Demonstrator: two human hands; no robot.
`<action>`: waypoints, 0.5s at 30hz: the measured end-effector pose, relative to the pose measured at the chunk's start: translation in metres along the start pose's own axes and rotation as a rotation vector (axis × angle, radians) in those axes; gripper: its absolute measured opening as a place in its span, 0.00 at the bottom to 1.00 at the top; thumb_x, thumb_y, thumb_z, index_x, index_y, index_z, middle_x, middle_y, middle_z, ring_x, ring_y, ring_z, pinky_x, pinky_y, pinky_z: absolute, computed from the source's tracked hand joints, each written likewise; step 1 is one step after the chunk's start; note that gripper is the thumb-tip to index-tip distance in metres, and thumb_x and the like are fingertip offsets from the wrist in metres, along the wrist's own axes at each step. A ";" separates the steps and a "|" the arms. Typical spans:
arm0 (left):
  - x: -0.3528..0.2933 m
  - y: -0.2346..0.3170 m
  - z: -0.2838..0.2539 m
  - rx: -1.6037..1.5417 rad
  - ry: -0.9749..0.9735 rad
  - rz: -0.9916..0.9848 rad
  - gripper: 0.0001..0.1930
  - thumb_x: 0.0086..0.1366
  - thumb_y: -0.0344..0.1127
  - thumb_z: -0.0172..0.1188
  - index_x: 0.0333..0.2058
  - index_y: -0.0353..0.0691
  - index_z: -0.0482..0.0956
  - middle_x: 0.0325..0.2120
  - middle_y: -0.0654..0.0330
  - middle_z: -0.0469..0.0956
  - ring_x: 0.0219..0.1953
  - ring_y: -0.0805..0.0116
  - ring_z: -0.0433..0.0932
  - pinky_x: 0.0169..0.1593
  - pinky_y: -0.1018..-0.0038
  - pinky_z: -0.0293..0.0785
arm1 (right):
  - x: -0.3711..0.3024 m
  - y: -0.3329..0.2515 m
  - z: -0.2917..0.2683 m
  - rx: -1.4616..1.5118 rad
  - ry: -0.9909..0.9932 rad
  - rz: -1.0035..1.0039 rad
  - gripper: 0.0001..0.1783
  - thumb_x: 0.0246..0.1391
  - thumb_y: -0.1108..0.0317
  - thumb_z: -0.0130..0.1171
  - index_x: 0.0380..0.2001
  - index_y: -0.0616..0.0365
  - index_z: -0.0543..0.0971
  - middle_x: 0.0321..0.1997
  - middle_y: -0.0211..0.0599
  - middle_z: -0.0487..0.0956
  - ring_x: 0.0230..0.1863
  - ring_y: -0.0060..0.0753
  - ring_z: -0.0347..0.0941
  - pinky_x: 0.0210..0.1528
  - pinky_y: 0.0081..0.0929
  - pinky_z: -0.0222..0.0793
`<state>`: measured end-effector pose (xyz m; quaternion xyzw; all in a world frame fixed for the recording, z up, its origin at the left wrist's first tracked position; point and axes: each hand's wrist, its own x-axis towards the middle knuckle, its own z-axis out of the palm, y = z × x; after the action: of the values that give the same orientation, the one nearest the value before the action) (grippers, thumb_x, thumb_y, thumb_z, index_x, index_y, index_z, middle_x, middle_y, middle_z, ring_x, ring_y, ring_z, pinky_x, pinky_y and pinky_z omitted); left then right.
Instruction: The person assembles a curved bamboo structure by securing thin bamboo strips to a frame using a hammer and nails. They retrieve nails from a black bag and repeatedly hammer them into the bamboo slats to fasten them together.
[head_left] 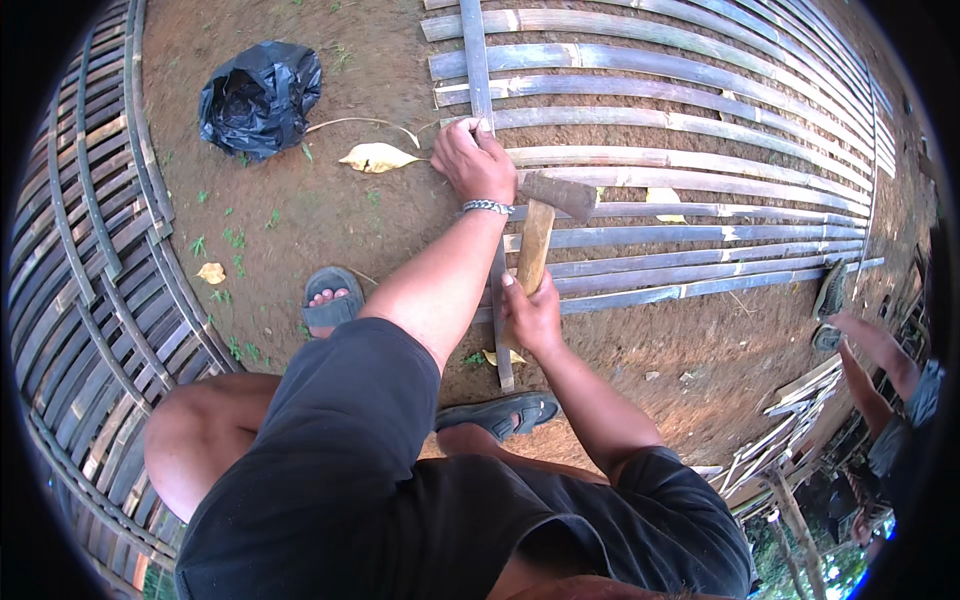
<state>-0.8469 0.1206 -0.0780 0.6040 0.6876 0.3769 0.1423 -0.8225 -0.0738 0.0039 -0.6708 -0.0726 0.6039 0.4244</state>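
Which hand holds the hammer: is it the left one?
No, the right hand grips the hammer by its wooden handle.

The right hand [533, 318] grips a hammer [537, 236] over bamboo slats [680, 236].

- You are in an outdoor yard used as a rough workshop; your floor is bare earth [390, 60] with small weeds [236, 240] and a fallen yellow leaf [376, 158].
- Ahead of you, a wide panel of bamboo slats [640, 158] lies on the ground, and a second slatted panel [95, 300] spreads along your left.
- Your hammer [537, 240] marks it as a place of handwork.
- To your right you have a heap of split strips [785, 430], with poles [795, 525] and greenery [842, 565] beyond.
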 end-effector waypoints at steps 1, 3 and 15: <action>0.000 0.000 0.000 -0.003 0.000 -0.005 0.07 0.64 0.30 0.57 0.41 0.41 0.72 0.38 0.55 0.75 0.46 0.50 0.73 0.53 0.53 0.62 | 0.004 -0.002 -0.003 -0.032 -0.001 -0.019 0.17 0.65 0.68 0.60 0.52 0.61 0.69 0.25 0.26 0.72 0.20 0.18 0.67 0.22 0.22 0.67; 0.001 0.000 0.000 0.008 -0.008 -0.023 0.08 0.64 0.31 0.57 0.41 0.41 0.73 0.39 0.55 0.75 0.46 0.50 0.73 0.53 0.53 0.62 | 0.008 -0.013 -0.007 -0.054 -0.011 -0.040 0.17 0.65 0.68 0.60 0.52 0.60 0.70 0.25 0.26 0.72 0.20 0.17 0.67 0.22 0.21 0.67; 0.003 0.000 0.001 -0.018 -0.005 -0.072 0.08 0.64 0.34 0.59 0.42 0.45 0.76 0.38 0.59 0.77 0.47 0.54 0.75 0.52 0.54 0.65 | 0.016 -0.034 -0.018 -0.156 -0.049 -0.064 0.17 0.65 0.67 0.61 0.52 0.60 0.70 0.26 0.25 0.73 0.21 0.16 0.67 0.23 0.20 0.67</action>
<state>-0.8473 0.1232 -0.0780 0.5786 0.7051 0.3761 0.1630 -0.7886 -0.0510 0.0122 -0.6842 -0.1511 0.5987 0.3880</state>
